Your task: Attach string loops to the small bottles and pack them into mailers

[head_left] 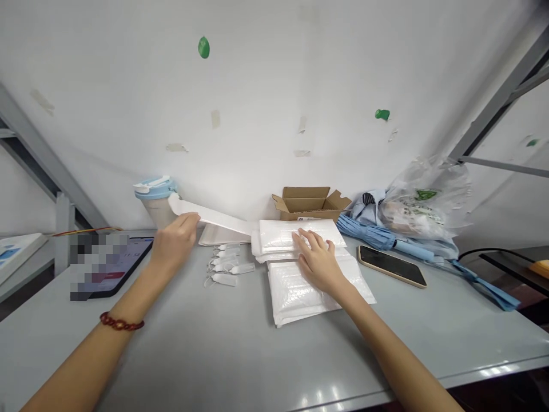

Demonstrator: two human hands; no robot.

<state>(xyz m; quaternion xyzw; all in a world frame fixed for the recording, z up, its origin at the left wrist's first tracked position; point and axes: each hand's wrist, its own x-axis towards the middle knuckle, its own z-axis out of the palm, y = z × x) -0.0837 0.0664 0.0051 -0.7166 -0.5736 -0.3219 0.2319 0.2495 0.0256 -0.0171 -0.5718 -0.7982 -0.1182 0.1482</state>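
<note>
My left hand (175, 240) is closed in a pinch on a long white strip (223, 220). The strip stretches at a slant from my fingers to the left end of a white padded envelope (300, 236). On that envelope rests my right hand (318, 257), its fingers spread and pressing lightly on the top. A further stack of white padded envelopes (300, 300) lies in front, partly under my right hand. Between my hands several small white tags with loops (225, 266) lie on the table. A flat white stack (223, 235) is behind them, partly covered by the strip.
A cup with a blue lid (156, 197) stands behind my left hand. An open cardboard box (306, 203) sits against the wall. To the right are a phone (391, 266), a folded blue umbrella (373, 229) and a plastic bag (422, 206). A larger screen device (124, 269) lies left.
</note>
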